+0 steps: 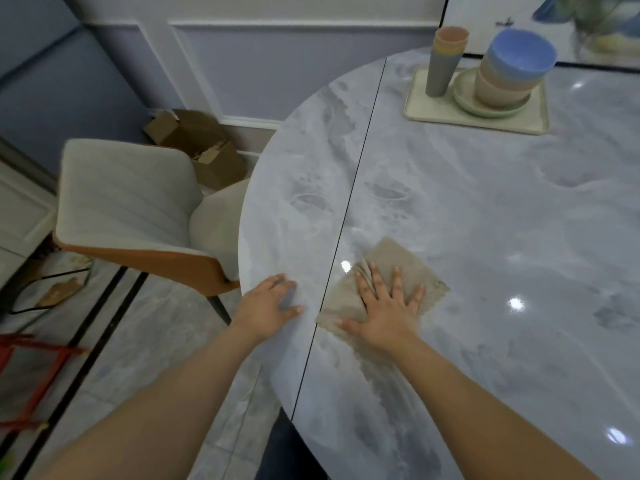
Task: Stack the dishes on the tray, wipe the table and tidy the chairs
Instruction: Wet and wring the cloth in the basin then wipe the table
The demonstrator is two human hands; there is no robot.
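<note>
My right hand (384,306) lies flat with fingers spread on a beige cloth (388,265), pressing it onto the grey marble table (467,209). My left hand (268,306) rests palm down on the table's near left rim, holding nothing. At the far side a cream tray (426,112) carries stacked cups (445,60) and a stack of bowls (512,71), blue on top, sitting on pale green plates (464,95). A beige and orange chair (128,202) stands at the table's left edge, its seat partly under the top.
Cardboard boxes (197,143) lie on the floor by the wall behind the chair. A red frame (31,372) and a black wire stand (52,285) sit on the floor at the left. A framed picture (485,26) and a glass vase (602,39) stand beyond the tray.
</note>
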